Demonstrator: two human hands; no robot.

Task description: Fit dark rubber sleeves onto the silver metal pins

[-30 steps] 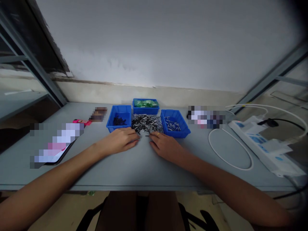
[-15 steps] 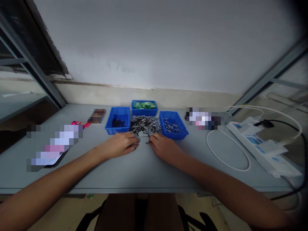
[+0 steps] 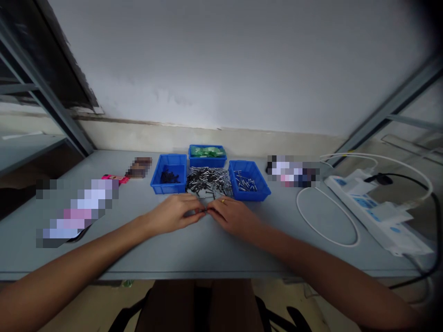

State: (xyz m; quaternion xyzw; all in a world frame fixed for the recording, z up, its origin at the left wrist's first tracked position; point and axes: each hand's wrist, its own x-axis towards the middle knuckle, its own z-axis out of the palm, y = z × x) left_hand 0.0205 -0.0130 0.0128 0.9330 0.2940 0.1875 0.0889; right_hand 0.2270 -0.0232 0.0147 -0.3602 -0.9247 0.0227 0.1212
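My left hand and my right hand meet fingertip to fingertip at the near edge of a pile of loose screws. Both are pinched closed around something small and dark, too small to make out. A ring shows on my right hand. Left of the pile, a blue bin holds dark screws. Silvery screws lie in the blue bin on the right. Behind the pile, a third blue bin contains green plastic packaging.
A phone, mostly pixelated, lies on the grey table at left, near a pink item. Another blurred device is at right. Beyond it are a white power strip and looping cables.
My hands have come together from a small gap, just in front of the pile. My right hand has moved left, and its fingertips now meet those of my left hand.
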